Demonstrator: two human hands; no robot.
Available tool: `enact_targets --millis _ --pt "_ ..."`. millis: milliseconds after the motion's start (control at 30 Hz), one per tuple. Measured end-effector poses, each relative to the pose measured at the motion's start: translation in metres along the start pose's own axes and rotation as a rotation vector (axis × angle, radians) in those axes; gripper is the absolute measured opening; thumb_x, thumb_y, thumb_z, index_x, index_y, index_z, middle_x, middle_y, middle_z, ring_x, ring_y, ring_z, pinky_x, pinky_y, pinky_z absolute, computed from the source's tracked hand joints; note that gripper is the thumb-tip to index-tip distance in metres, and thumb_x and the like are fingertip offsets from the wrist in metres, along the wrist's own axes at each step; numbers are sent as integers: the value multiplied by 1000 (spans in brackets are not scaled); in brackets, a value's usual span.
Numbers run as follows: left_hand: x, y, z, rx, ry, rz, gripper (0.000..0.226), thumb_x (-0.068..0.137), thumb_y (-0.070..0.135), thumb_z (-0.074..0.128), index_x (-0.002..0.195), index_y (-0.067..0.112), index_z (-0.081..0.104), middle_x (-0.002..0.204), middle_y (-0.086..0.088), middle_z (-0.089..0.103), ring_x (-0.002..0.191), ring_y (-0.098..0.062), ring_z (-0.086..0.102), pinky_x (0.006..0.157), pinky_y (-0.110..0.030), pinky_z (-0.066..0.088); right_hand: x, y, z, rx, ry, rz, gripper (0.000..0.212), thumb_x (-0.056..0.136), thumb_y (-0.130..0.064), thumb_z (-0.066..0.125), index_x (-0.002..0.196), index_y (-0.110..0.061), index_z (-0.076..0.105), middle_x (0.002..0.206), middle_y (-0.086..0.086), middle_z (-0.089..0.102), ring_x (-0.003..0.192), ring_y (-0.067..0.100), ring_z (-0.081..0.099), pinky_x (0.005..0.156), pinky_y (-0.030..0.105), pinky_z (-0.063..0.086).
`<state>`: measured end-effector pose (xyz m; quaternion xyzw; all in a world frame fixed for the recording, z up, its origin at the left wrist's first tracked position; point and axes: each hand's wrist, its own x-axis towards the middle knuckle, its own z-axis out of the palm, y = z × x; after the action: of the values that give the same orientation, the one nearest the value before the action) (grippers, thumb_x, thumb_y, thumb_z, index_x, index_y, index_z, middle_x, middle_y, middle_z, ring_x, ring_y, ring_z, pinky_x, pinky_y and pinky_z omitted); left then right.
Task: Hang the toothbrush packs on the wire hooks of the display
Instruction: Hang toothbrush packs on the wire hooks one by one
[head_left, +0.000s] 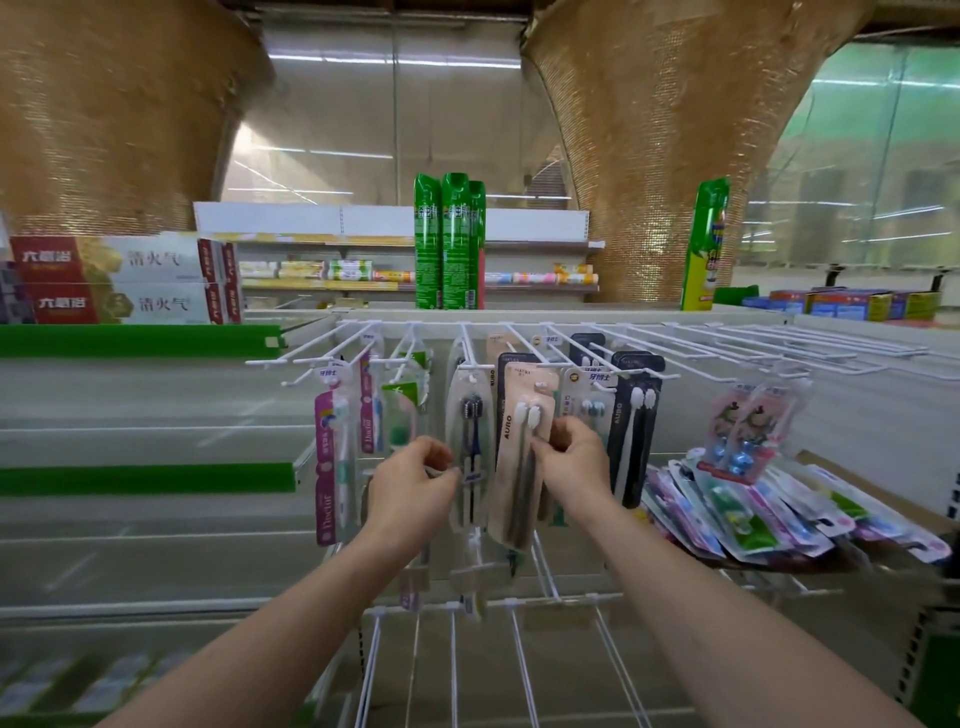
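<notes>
Toothbrush display, both hands at the hanging packs

Nearest, lower row of white wire hooks (519, 644), bare; above it, left hand (415, 491) with fingers curled, pinching the left edge of a clear pack with dark brushes (470, 441); right hand (574, 462) with fingers curled round the right edge of a beige AUBO pack (522, 457), which hangs tilted just left of that hand, its top at the upper hooks (571, 348); beside these, pink Doctor pack (332, 457) at left, dark AUBO pack (631, 431) at right; loose packs (753, 514) heaped on a shelf to the right; farthest, green spray cans (449, 244) and toothpaste boxes (119, 280) on top
</notes>
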<state>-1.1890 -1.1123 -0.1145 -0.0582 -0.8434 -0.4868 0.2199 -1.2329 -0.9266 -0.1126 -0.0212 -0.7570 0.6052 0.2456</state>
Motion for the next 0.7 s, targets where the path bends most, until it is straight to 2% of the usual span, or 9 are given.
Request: enact_targets --millis 100,167,233,300,400,567,700 --pt "1 2 3 -23 -10 -13 10 95 19 69 103 23 68 100 7 67 94 -10 63 76 -25 50 -6 3 -2 67 -15 -25 17 97 -7 62 91 -23 62 95 0 71 90 17 67 71 22 47" --pt "0 5 4 -37 -14 -9 11 95 19 69 104 24 67 100 6 67 93 -10 63 76 -26 51 -11 2 -4 102 -3 -45 19 97 -3 60 99 -22 64 97 -2 71 90 13 67 73 21 49" --pt "-2 10 5 -53 -12 -3 11 95 19 69 105 22 66 100 5 66 93 -10 63 75 -26 51 -16 0 -8 91 30 -66 19 98 -6 58 104 -23 63 97 -6 69 89 8 65 75 21 49" --pt "-3 13 7 -62 -5 6 11 95 19 69 105 22 66 99 4 66 93 -12 63 81 -31 55 -22 -3 -12 59 79 -99 18 101 -10 57 102 -27 60 96 -10 67 88 5 63 76 22 47" --pt "-6 17 10 -116 -14 -6 12 93 23 72 104 24 66 100 5 67 94 -13 64 85 -35 55 -33 -6 -18 54 98 -149 22 100 -7 57 99 -28 60 96 -9 67 89 5 63 70 16 44" --pt "-15 24 15 -241 -74 23 21 92 27 74 111 24 65 104 4 68 98 -12 65 85 -33 55 -53 -8 -19 74 6 -171 23 97 -4 60 94 -26 64 93 -4 71 88 10 68 75 23 53" --pt "-15 28 16 -330 -65 -49 17 90 28 73 104 24 65 103 1 70 99 -18 68 89 -46 58 -60 -9 -11 81 -84 -191 25 95 0 61 92 -24 64 92 -1 72 89 13 69 77 24 55"
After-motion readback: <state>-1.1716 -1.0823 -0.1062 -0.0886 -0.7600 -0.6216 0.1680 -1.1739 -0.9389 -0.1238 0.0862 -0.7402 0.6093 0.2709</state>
